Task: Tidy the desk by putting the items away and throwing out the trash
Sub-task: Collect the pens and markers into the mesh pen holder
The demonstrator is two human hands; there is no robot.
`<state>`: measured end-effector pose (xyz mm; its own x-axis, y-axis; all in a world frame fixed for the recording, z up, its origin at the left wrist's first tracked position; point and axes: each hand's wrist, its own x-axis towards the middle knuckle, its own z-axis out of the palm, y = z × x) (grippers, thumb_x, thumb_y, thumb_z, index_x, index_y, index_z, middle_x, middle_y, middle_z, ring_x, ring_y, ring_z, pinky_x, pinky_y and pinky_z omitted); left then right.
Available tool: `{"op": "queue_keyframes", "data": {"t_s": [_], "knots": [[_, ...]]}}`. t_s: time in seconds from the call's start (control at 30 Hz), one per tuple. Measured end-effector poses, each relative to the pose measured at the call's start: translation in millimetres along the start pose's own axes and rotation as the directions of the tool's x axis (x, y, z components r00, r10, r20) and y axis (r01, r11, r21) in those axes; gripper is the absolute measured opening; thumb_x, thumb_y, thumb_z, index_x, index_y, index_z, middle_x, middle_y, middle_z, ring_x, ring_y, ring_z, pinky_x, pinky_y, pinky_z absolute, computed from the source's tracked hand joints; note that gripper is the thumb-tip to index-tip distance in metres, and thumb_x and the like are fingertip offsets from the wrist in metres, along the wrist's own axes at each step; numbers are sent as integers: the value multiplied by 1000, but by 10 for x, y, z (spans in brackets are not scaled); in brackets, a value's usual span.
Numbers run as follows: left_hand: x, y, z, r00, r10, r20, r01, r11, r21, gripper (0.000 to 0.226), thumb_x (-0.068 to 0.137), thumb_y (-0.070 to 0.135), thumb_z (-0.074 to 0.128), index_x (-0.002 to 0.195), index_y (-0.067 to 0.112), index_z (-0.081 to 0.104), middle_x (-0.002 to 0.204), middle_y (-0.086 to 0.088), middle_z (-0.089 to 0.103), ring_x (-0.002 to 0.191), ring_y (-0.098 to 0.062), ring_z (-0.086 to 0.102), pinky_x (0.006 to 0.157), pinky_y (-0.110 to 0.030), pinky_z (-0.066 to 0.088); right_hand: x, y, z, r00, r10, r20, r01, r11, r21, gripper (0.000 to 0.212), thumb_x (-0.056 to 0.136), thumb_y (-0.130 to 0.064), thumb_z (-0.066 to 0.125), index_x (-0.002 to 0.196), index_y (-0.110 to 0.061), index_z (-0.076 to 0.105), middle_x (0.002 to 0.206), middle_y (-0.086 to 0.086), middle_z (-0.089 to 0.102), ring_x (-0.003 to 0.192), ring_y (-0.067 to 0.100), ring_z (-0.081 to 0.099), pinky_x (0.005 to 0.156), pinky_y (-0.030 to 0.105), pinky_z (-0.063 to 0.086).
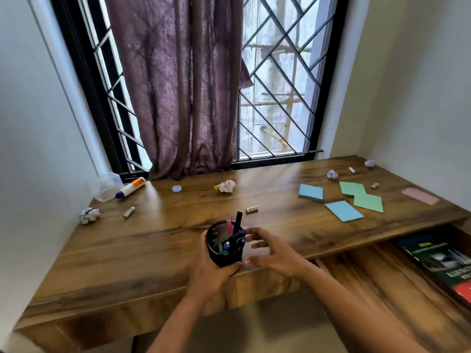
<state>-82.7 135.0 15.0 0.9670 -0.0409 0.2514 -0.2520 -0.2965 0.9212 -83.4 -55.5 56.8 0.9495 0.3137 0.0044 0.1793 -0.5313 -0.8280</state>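
A person's left hand (pixel 212 270) wraps around a black mesh pen cup (pixel 224 247) at the near edge of the wooden surface (pixel 158 240), holding it tilted with its mouth leaning toward the right hand (pixel 271 253); pens (pixel 233 229) stand upright or slanted inside it. The right hand hovers just beside the cup's rim, fingers spread and gripping nothing, its fingertips close to the caps of the pens. Since the cup sits directly left of that free hand, the right hand is the nearer one for settling the pens or steadying the cup.

Much remains scattered further back, by the look of it. A crumpled paper ball (pixel 89 215) lies far left, another (pixel 226 186) sits mid-surface near the curtain (pixel 178 85), and two smaller ones (pixel 332 174) rest toward the right corner. A glue bottle (pixel 131 191) lies on its side at back left, its long axis slanting toward the window, touching a clear plastic container (pixel 107 187). Blue and green sticky notes (pixel 344 210) spread across the right side, well apart from both hands. A small roll (pixel 251 209) lies just beyond the cup, the nearest loose item. Nothing stands between the hands and it. Books (pixel 443 263) rest on a lower shelf to the right
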Motion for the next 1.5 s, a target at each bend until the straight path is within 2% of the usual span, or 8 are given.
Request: {"op": "queue_keyframes", "data": {"t_s": [0.17,0.3,0.47,0.67,0.97,1.03,1.23,1.5], "knots": [[643,-117,-30,1000,24,11,-24,999,23,92,51,17,92,127,27,42,112,20,52,107,-5,53,75,-7,41,621,50,-7,997,47,-54,-44,998,50,80,73,-23,80,135,-36,32,130,-11,47,118,9,50,97,31,49],[1152,-146,24,993,97,63,-96,995,-9,89,48,15,92,121,32,43,106,28,52,98,8,52,76,-1,41,945,95,-68,982,89,-167,-72,992,108,84,72,-22,82,139,-31,33,130,-13,48,115,8,52,87,15,45],[1460,-135,490,967,124,221,-108,991,-83,85,42,39,86,115,46,43,116,15,59,106,-2,60,83,-27,53,806,305,-354,926,181,-330,-131,977,168,81,73,-19,81,139,-30,35,130,-12,49,109,2,53,77,6,45],[1322,206,1400,873,198,446,-149,978,-143,80,53,21,91,115,39,44,105,16,64,94,2,64,70,-10,50,59,588,-819,803,335,-493,-226,936,268,78,73,-20,81,137,-31,39,124,-24,48,110,0,52,91,20,48],[467,1070,2605,731,331,597,-237,943,-233,86,54,16,91,116,34,34,100,28,49,89,14,51,72,5,38,-1515,930,-1495,634,407,-657,-357,908,219,91,68,-35,83,143,-32,30,139,-9,42,122,8,46,102,35,46],[229,1226,2872,723,334,605,-220,941,-257,86,53,13,91,116,36,36,101,26,52,91,20,53,74,2,40,-1883,986,-1650,627,405,-665,-356,909,218,91,68,-38,82,142,-35,29,138,-10,43,121,7,46,101,35,46],[-304,1654,3575,712,328,621,-165,937,-307,85,56,8,89,122,29,39,106,16,58,98,16,56,74,-1,45,-2721,1093,-2141,656,359,-664,-278,933,230,73,77,-25,77,130,-41,31,114,-31,44,99,-16,48,76,1,42],[-329,1926,4003,807,305,505,-251,952,-173,88,56,18,89,130,23,40,112,15,56,102,0,56,79,-9,47,-2729,1310,-2606,680,269,-682,-204,963,176,69,69,-34,84,126,-38,45,123,-16,56,110,-7,53,88,11,45]]}}
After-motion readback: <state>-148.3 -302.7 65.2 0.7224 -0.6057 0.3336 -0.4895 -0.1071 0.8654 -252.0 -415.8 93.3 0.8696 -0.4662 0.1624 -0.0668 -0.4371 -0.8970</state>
